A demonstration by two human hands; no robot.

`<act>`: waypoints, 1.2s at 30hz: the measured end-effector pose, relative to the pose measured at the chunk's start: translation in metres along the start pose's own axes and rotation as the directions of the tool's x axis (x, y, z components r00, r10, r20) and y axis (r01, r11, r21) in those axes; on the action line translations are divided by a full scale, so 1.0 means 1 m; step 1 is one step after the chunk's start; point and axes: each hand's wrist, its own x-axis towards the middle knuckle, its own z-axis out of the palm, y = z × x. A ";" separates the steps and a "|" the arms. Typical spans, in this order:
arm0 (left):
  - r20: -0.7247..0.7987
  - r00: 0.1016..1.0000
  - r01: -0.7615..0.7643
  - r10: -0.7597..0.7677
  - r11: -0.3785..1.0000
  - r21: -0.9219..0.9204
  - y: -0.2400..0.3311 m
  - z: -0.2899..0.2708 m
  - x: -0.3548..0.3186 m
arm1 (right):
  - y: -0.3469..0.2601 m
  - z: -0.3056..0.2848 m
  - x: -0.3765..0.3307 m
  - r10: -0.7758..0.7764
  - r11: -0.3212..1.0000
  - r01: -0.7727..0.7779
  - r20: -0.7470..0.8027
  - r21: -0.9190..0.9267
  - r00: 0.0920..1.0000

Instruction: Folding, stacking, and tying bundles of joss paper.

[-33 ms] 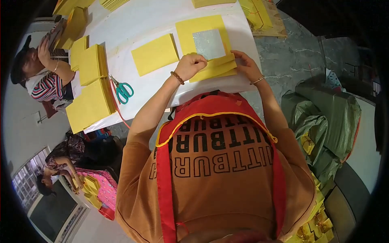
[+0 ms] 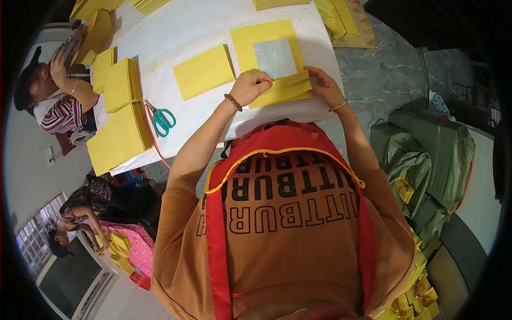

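Observation:
On the white-covered table [image 2: 160, 48] in front of me lies a stack of yellow paper [image 2: 242, 40] with a silver foil square [image 2: 274, 57] on its face. A folded strip of yellow paper [image 2: 288, 92] runs along the near side of the foil. My left hand [image 2: 253, 88] pinches the left end of this strip, thumb and forefinger pressed together. At the other end, my right hand [image 2: 326, 89] has its fingers bent around the paper's edge; the thumb is partly hidden. Left of my hands rests a separate thick bundle of yellow paper [image 2: 204, 72].
Teal-handled scissors [image 2: 162, 121] and a red strap [image 2: 156, 141] lie by several yellow stacks [image 2: 120, 136] at the table's left edge. One person [image 2: 58, 101] sits beyond them; another person [image 2: 88, 213] handles yellow paper lower left. Green wrapped bales [image 2: 432, 154] stand at right.

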 end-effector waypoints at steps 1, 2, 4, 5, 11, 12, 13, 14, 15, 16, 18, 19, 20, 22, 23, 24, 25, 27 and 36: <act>0.004 1.000 0.012 -0.013 1.000 0.016 0.001 0.000 0.000 | 0.001 0.000 0.000 -0.006 1.000 0.006 -0.005 -0.013 1.000; 0.003 1.000 0.013 -0.013 1.000 0.016 0.002 0.000 0.000 | 0.001 0.000 0.000 -0.007 1.000 0.007 -0.004 -0.013 1.000; 0.017 0.999 0.043 -0.043 0.999 -0.021 0.003 -0.001 -0.001 | 0.000 0.002 0.000 0.005 1.000 -0.005 -0.022 -0.015 1.000; 0.015 0.999 0.042 -0.042 0.999 -0.022 0.001 0.000 0.000 | -0.001 0.002 0.000 0.003 1.000 -0.003 -0.020 -0.017 1.000; 0.026 0.999 -0.030 0.030 1.000 -0.002 -0.005 0.001 0.001 | 0.005 0.001 0.000 -0.039 0.997 0.037 -0.036 -0.061 0.999; 0.018 0.999 -0.032 0.032 0.999 -0.001 -0.007 0.001 0.001 | 0.005 0.002 0.000 -0.033 0.998 0.031 -0.039 -0.057 0.999; 0.010 0.999 -0.033 0.033 0.999 0.000 -0.009 0.002 0.001 | 0.005 0.002 0.000 -0.027 0.998 0.025 -0.042 -0.053 0.999; 0.010 0.999 -0.031 0.031 1.000 -0.001 -0.009 0.002 0.001 | 0.004 0.002 0.000 -0.025 0.998 0.023 -0.042 -0.052 0.999; 0.012 0.999 -0.041 0.041 0.999 0.020 -0.009 0.002 0.000 | 0.003 0.003 0.000 -0.018 0.999 0.017 -0.038 -0.038 0.999; 0.013 0.999 -0.052 0.051 0.998 0.042 -0.009 0.002 -0.001 | 0.002 0.003 0.000 -0.012 1.000 0.011 -0.033 -0.024 0.999; -0.005 0.978 -0.207 0.210 0.966 0.156 -0.006 0.006 -0.006 | 0.006 0.001 0.000 -0.011 1.000 0.012 -0.026 0.013 1.000; -0.006 0.931 -0.350 0.365 0.897 0.270 -0.004 0.009 -0.010 | 0.008 0.000 0.000 -0.012 0.999 0.013 -0.017 0.050 1.000; -0.004 0.931 -0.350 0.364 0.897 0.269 0.001 0.012 -0.014 | 0.008 0.001 0.000 -0.011 0.999 0.011 -0.019 0.051 1.000; 0.058 0.784 -0.544 0.618 0.639 0.543 0.010 0.018 -0.019 | 0.008 0.003 0.000 -0.002 0.999 0.004 -0.053 0.032 0.999; 0.055 0.785 -0.542 0.617 0.641 0.543 0.007 0.018 -0.020 | 0.008 0.004 0.000 -0.001 1.000 0.003 -0.050 0.031 0.999; 0.094 0.788 -0.534 0.608 0.600 0.596 0.004 0.019 -0.020 | 0.007 0.006 0.001 0.008 0.999 -0.005 -0.064 0.042 0.998; 0.132 0.791 -0.526 0.597 0.555 0.645 0.001 0.019 -0.020 | 0.007 0.007 0.001 0.017 0.999 -0.013 -0.078 0.052 0.997; 0.091 0.813 -0.495 0.575 0.600 0.629 0.003 0.021 -0.020 | 0.005 0.008 0.001 0.035 0.997 -0.029 -0.080 0.074 0.996; 0.276 0.748 -0.575 0.603 0.381 0.724 0.018 0.017 -0.018 | 0.011 0.008 0.004 0.001 0.999 0.004 -0.108 0.049 0.994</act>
